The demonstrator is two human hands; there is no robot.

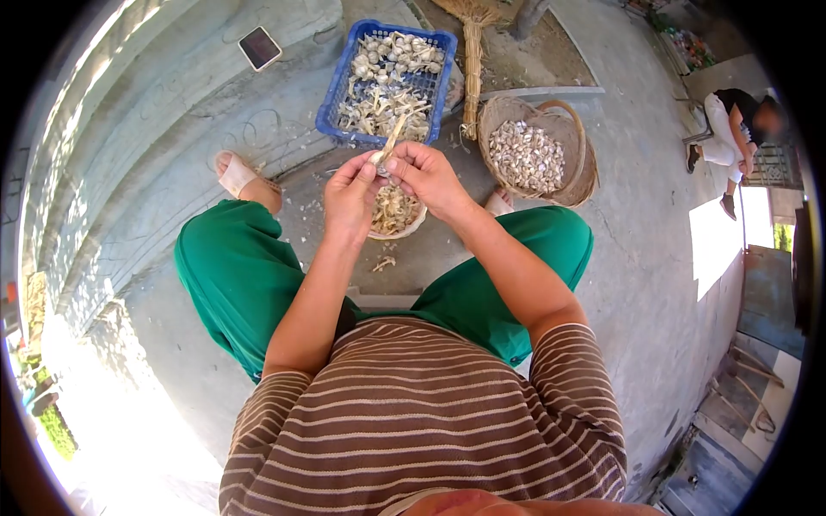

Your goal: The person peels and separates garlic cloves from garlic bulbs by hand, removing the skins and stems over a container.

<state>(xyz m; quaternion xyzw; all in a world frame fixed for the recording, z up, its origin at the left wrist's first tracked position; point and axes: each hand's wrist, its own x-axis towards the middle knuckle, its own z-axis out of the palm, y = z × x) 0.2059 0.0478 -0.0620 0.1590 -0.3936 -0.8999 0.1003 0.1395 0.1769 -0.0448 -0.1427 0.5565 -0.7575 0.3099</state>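
Observation:
Between my two hands is a garlic bulb point(379, 158) with a long dry stalk pointing up and away. The fingers of my left hand point(351, 185) pinch it from one side, and my right hand point(426, 179) grips it from the other. Just below them stands a round bowl point(419, 225) with dry stalks and skins in it, partly covered by my hands. Beyond my hands lies a blue plastic crate point(323, 120) that holds whole garlic bulbs and stalks. To the right, a wicker basket point(572, 138) contains many loose garlic cloves.
A straw broom point(472, 73) lies behind the wicker basket. On the step at left rests a phone or tablet point(260, 48). Scraps of garlic skin point(385, 263) lie on the concrete floor. Another person point(731, 129) sits at far right. My sandalled foot point(245, 179) is left of the bowl.

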